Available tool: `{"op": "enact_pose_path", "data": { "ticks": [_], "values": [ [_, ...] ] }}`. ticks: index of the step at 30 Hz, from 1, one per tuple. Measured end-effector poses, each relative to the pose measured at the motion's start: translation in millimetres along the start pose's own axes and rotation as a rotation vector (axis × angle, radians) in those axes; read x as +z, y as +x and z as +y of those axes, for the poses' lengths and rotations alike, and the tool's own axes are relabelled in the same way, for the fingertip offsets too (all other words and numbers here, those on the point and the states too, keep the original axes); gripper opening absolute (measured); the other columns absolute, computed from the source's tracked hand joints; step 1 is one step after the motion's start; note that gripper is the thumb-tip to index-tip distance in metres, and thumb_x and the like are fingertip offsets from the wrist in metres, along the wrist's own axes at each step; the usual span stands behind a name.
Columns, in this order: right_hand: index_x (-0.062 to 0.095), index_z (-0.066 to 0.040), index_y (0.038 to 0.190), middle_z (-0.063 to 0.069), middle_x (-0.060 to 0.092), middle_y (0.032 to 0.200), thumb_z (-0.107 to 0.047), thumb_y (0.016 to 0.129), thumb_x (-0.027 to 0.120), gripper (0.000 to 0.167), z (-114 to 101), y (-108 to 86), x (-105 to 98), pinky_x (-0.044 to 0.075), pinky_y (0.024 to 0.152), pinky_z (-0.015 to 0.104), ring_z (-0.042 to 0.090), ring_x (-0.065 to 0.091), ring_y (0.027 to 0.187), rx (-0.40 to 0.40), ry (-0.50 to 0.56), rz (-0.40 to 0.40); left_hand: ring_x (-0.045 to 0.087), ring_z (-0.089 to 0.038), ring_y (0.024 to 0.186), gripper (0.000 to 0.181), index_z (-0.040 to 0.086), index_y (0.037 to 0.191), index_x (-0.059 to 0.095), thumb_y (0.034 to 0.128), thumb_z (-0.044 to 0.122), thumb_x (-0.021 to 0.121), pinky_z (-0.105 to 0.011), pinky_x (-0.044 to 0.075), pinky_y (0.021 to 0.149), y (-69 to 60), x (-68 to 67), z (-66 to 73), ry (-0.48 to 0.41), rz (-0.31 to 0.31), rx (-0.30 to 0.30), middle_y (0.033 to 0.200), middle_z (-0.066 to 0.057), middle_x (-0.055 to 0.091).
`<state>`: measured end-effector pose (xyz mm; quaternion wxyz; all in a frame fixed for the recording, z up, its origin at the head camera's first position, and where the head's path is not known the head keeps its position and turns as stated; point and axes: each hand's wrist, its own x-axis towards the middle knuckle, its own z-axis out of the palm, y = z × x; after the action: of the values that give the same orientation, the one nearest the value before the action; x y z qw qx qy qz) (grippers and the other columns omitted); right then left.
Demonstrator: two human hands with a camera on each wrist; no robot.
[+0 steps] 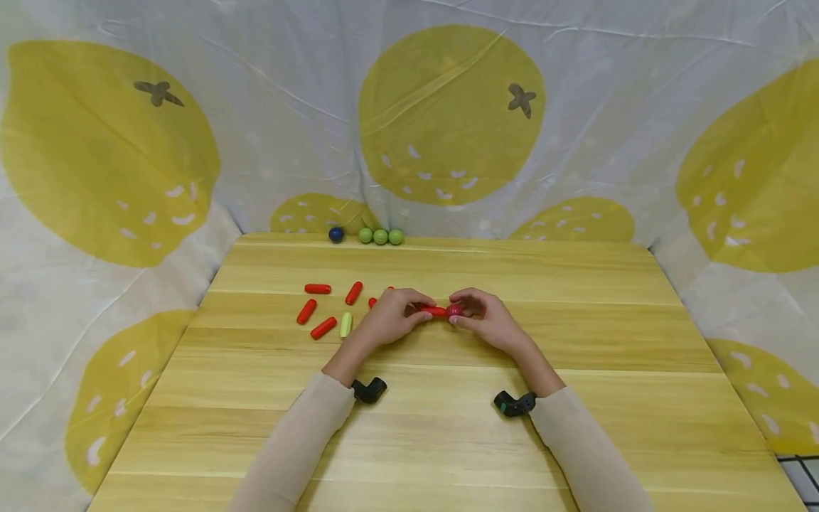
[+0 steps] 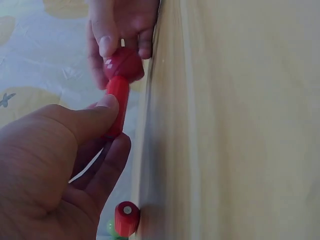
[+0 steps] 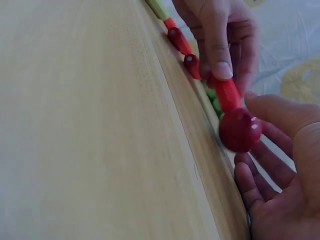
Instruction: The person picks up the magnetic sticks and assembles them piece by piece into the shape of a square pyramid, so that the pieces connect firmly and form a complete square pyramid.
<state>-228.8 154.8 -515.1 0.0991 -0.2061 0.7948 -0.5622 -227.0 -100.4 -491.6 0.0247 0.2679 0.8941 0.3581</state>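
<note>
Between thumb and fingers, the left hand (image 1: 398, 315) pinches a red rod (image 1: 434, 311), held roughly level above the table. A dark red ball (image 1: 453, 311) touches the rod's right end. Around the ball is the right hand (image 1: 488, 320), its thumb and fingers curved. In the left wrist view the right thumb lies against the ball (image 2: 125, 65), and the left thumb presses the rod (image 2: 118, 102). The right wrist view shows the ball (image 3: 240, 130) at the rod's end (image 3: 227, 95), with the right fingers behind and below it.
Several red rods (image 1: 323, 328) and a yellow-green rod (image 1: 346, 325) lie on the wooden table (image 1: 422, 441), left of the hands. Along the back edge are a dark blue ball (image 1: 335, 235) and three green balls (image 1: 380, 237). A lemon-patterned cloth (image 1: 448, 114) hangs behind.
</note>
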Motion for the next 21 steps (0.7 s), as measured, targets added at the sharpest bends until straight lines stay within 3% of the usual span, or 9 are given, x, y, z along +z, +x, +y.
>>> {"op": "enact_pose_path", "data": {
  "ticks": [12,21],
  "values": [
    [0.074,-0.019,0.12,0.003,0.072,0.116,-0.027,0.089,0.083,0.033,3.9,3.0,3.2,0.056,0.077,0.026,0.018,0.066,0.091,-0.012,-0.195,0.005,0.07,-0.01,0.096,0.019,0.017,0.114,0.079,0.0965,0.024,0.075,-0.031,0.059,0.088,2.5,7.7,1.4,-0.049,0.021,-0.014,0.109,0.003,0.077],
    [0.076,-0.019,0.116,0.002,0.074,0.112,-0.026,0.09,0.083,0.028,0.1,3.3,4.9,0.053,0.075,0.025,0.016,0.063,0.087,-0.021,-0.238,0.031,0.071,-0.01,0.095,0.023,0.015,0.115,0.078,0.095,0.025,0.077,-0.032,0.059,0.088,2.3,8.6,-0.6,-0.023,0.025,0.0,0.109,0.001,0.077]
  ]
}}
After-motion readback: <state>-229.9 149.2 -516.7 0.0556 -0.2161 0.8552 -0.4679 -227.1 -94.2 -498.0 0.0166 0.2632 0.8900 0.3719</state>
